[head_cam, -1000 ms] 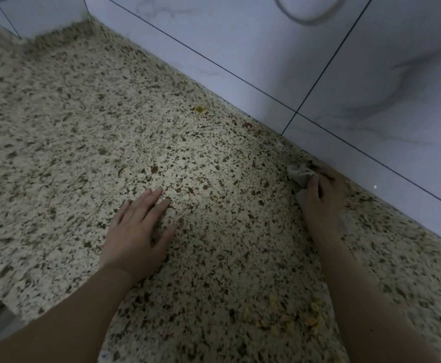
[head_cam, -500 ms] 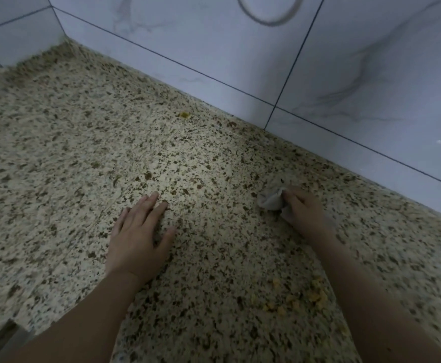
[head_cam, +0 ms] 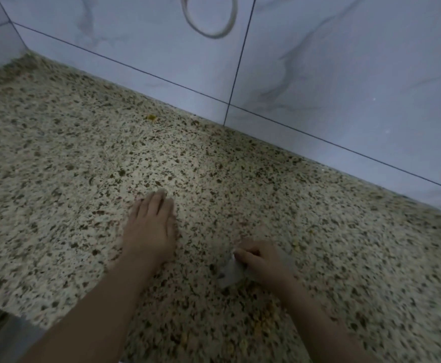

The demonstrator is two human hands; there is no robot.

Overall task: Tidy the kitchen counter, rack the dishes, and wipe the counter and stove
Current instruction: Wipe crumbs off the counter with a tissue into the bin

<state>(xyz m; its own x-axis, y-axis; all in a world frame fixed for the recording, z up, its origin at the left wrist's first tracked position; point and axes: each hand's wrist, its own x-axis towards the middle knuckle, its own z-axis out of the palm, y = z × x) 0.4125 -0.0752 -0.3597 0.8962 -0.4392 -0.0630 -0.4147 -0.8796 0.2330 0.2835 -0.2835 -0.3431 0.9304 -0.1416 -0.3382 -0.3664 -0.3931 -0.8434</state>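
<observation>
The one small pale cloth (head_cam: 231, 271) lies on the speckled tabletop (head_cam: 57, 166), under the fingers of the right hand (head_cam: 262, 262) and sticking out at their left side. The right grip is clenched on the cloth and presses it against the stone. The left hand (head_cam: 151, 229) is released: it lies flat on the tabletop with fingers straight and together, holding nothing, just beside the right hand. Yellow crumbs (head_cam: 256, 323) are scattered near the cloth, toward the person; the picture is blurred, so I cannot count them. One more yellow crumb (head_cam: 151, 117) lies far away, near the tiled wall (head_cam: 345, 74).
</observation>
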